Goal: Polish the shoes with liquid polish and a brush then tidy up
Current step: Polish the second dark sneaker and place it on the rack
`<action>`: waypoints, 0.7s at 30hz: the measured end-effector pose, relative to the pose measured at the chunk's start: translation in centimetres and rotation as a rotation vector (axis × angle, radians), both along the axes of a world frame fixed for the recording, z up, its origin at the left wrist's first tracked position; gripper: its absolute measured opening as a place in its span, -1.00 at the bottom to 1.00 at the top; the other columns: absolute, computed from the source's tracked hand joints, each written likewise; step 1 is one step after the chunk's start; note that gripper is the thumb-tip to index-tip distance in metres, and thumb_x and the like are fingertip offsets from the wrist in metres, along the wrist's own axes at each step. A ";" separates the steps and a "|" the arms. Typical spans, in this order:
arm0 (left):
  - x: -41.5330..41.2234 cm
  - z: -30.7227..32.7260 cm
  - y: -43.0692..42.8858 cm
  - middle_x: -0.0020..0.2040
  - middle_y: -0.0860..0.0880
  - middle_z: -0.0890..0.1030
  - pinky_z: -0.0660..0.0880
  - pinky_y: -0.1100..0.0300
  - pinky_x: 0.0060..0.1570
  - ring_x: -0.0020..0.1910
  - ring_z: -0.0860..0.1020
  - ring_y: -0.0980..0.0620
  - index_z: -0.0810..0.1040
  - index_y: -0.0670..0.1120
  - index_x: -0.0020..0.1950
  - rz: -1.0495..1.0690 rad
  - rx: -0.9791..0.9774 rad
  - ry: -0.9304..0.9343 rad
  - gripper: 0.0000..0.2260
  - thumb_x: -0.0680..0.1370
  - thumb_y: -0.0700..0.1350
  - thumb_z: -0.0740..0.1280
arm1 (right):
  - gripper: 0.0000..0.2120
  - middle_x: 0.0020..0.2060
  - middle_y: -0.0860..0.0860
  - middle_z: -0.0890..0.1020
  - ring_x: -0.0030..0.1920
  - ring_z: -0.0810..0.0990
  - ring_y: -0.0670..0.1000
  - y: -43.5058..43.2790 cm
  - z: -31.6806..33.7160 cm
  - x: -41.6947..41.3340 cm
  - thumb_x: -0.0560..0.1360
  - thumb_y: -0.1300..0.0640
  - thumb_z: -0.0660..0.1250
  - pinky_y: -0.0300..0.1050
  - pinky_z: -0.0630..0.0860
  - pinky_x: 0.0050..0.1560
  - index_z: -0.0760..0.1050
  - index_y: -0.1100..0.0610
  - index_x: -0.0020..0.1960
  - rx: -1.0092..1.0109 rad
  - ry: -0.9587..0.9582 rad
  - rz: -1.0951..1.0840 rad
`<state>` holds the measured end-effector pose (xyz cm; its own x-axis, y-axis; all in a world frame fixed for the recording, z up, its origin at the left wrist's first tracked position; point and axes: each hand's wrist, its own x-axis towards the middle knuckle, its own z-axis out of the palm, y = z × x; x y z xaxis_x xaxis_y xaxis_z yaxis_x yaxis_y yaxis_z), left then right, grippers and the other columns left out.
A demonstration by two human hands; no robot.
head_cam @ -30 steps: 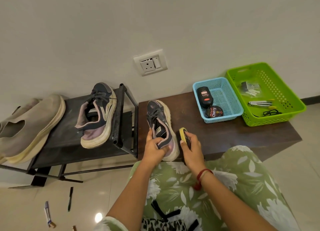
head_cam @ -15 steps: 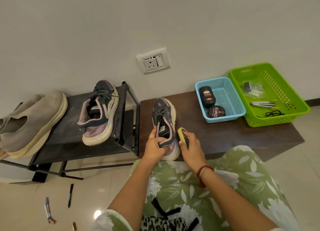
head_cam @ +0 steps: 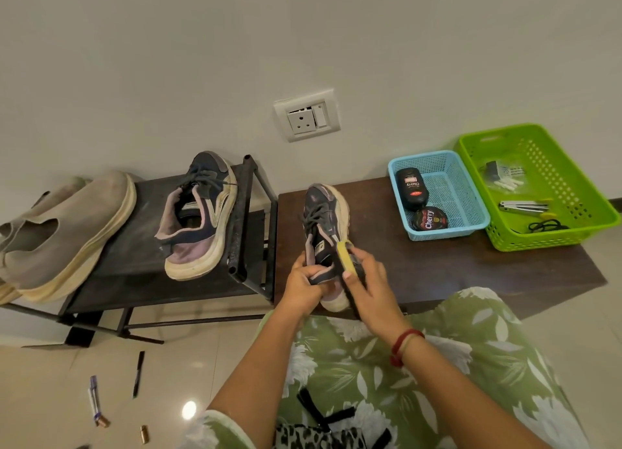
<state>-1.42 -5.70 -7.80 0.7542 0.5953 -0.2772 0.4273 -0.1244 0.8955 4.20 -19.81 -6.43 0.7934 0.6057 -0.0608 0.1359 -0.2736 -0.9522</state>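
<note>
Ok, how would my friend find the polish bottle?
Look at the brown bench by the wall, then the blue basket on it, beside the green basket. The polish bottle is the long black one lying flat, not the round tin beside it.

Legible markings: one word, on the polish tin.

The round black tin (head_cam: 429, 219) lying in the blue basket (head_cam: 452, 183) on the tabletop (head_cam: 437, 267) carries the brand word "Cherry" in white script across its lid; a small emblem beside the word is too fine to read. The black bottle (head_cam: 411, 189) next to it in the same basket has a red-and-white label, but its lettering is turned away from here and cannot be made out with certainty. The dark shoe (head_cam: 319, 220) on the tabletop bears a small pale logo patch on its side, illegible. A clear packet (head_cam: 505, 176) in the green basket (head_cam: 552, 166) shows faint print, also unreadable.
</note>
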 end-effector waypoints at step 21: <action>-0.5 0.6 -0.1 0.16 0.01 0.48 0.30 0.24 0.25 0.33 0.33 0.12 0.56 0.05 -0.32 -0.035 0.150 0.106 -0.84 0.39 -0.08 0.52 | -0.62 0.27 0.15 0.38 0.15 0.46 0.16 1.3 -0.6 1.3 0.62 0.08 0.16 -0.12 0.33 0.04 0.27 0.06 0.42 -0.180 0.149 -0.154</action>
<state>-1.94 -5.79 -7.20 0.7465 0.6098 -0.2662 0.5112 -0.2695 0.8161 5.47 -18.56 -7.03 0.8497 0.4473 -0.2790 -0.0580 -0.4467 -0.8928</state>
